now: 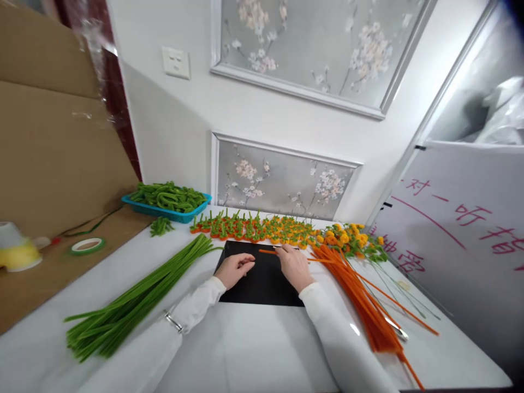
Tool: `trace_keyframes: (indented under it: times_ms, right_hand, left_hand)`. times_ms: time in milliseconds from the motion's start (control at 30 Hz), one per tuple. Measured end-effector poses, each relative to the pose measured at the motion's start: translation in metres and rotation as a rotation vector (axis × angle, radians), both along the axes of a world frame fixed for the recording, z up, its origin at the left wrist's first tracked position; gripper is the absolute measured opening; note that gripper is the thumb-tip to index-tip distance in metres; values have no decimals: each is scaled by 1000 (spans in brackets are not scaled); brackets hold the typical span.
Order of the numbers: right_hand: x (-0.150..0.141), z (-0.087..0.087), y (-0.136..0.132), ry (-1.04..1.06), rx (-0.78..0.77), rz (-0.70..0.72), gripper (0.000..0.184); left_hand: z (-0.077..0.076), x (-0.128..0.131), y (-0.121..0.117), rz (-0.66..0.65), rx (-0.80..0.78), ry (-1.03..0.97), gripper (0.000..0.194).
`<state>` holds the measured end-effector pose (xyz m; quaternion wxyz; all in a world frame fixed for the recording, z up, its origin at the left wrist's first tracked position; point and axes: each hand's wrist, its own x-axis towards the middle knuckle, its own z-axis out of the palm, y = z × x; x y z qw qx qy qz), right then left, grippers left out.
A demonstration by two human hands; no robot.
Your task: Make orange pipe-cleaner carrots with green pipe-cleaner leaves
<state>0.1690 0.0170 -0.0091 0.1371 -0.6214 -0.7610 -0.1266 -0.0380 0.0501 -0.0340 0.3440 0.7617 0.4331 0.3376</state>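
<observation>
Over the black mat (262,289), my right hand (293,267) has its fingers closed on an orange pipe cleaner (267,251). One end of it sticks out to the left of the fingers, while the other side runs right toward a bundle of orange pipe cleaners (360,300). My left hand (235,271) is at the mat's left side, thumb and fingers slightly apart with nothing visible between them. Its fingertips are near the free end of the orange pipe cleaner but not touching it. To the left lies a bundle of green pipe cleaners (139,297).
Behind the mat stand rows of small orange and yellow flower pieces (254,226) with green stems. Yellow pompom flowers (347,238) are at right. A blue tray (192,215) holds green pieces. Scissors-like metal tool (397,329) and green tape roll (87,245) lie at the sides.
</observation>
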Motion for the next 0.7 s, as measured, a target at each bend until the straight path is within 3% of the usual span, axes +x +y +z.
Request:
trace_keyframes:
  times_ms: [233,467,567,700]
  right_hand:
    - [27,-15,-5,43,14,-254,30]
    - [44,-44,-9,65,-59,-227,33]
    - [50,-53,-4,71,2,-257,39]
    - [56,-62,6,90,-74,-243,39]
  left_hand:
    - [-6,-4,-6,53,49,75,29]
    - [-19,-4,-22,145,16,84,28]
    - [-22,-4,-27,170,-9,68,27]
    - [-23,-5,-26,165,-22,58,26]
